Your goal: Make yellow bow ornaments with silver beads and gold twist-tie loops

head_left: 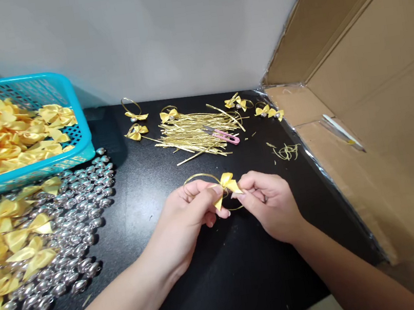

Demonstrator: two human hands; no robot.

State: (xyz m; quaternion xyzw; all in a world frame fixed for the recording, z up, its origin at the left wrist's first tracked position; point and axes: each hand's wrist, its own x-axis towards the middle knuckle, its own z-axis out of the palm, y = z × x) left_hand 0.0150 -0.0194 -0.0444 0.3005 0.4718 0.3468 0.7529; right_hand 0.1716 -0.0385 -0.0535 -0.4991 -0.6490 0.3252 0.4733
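Observation:
A yellow ribbon bow is pinched between the thumb and fingers of my left hand. A thin gold twist tie arcs from the bow over my left fingers, and part of it curves below. My right hand is closed at the bow's right side, its thumb and index finger pinching near a ribbon tail or the tie; which of the two is hard to make out. Just beyond the hands lies a pile of gold twist ties, with pink-handled thread snips resting on it.
At left stands a blue basket full of yellow bows. Silver beads spread before it, with loose bows on top. Several finished-looking bow ties lie along the back. Gold clippings and a cardboard wall are at right.

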